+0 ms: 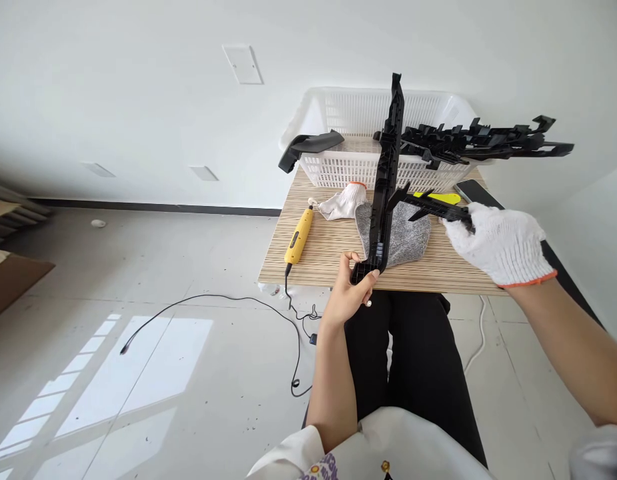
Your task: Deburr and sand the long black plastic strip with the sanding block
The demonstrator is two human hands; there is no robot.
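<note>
My bare left hand [352, 290] pinches the lower end of a long black plastic trim part [387, 167], which stands nearly upright over the front of the table. My right hand [503, 243], in a white knitted glove with an orange cuff, is closed around a black pronged plastic piece [441, 210]. That piece points left and meets the long part in the view; whether the two are joined I cannot tell. Behind them a grey cloth [405, 237] and a white glove [345, 202] lie on the table.
A white plastic basket [333, 172] holds several black plastic parts [468, 141] jutting over its right side and a dark curved part [313, 143] over its left. A yellow corded rotary tool [299, 237], a yellow-handled item [441, 198] and a phone [478, 193] rest on the wooden table [275, 260].
</note>
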